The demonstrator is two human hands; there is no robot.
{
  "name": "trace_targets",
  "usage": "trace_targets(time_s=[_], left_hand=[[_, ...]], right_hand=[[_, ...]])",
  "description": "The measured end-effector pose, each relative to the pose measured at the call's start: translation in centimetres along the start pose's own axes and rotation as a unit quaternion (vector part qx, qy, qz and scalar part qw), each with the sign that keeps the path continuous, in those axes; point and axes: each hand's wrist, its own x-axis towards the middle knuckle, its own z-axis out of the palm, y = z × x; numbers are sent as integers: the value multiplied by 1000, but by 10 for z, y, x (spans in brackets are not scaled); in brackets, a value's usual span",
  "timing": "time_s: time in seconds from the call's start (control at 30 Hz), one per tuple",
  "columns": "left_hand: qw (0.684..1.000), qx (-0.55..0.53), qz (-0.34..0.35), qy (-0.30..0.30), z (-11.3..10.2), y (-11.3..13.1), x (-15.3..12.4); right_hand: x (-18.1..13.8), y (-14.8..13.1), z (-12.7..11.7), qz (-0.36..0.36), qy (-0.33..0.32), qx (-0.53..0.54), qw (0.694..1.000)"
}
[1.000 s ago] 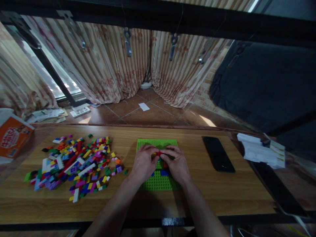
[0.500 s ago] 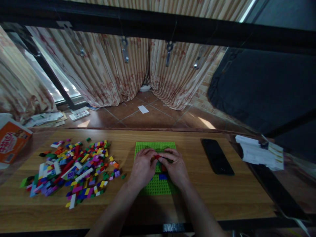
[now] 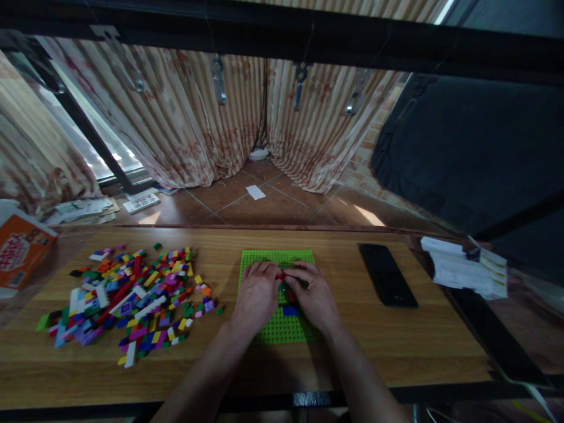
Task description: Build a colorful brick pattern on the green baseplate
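Note:
A bright green studded baseplate (image 3: 282, 332) lies on the wooden table under both of my hands. Over its middle, my left hand (image 3: 258, 294) has its fingers closed at a small red brick (image 3: 281, 276). From the other side, my right hand (image 3: 312, 294) pinches at the same red brick with thumb and fingertips. A blue brick (image 3: 291, 310) sits on the plate just below the right fingers. Dark green and red pieces show in part between the hands; the fingers hide most of them.
A wide pile of loose coloured bricks (image 3: 141, 299) covers the table's left part. On the right lies a black phone (image 3: 388, 275). White papers (image 3: 462, 271) rest beyond the table's right edge, and an orange box (image 3: 22, 249) stands at the far left.
Both hands stay over the plate at the red brick, which sits slightly lower between the fingers. The right fingers have shifted a little. The camera view has moved slightly.

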Motion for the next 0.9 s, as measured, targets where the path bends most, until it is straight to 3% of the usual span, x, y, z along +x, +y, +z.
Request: trace_targets(time_s=[0.33,0.67,0.9], left_hand=[[999,-6,-33,9,-1,0,0],[982,-144,-113,41,-3,-7,8],[983,-135,-108,58,5,-4,10]], right_hand=[[2,-7,4,6,41,-14,999],[4,1,4,20,49,30,998],[6,0,5,12,41,11,999]])
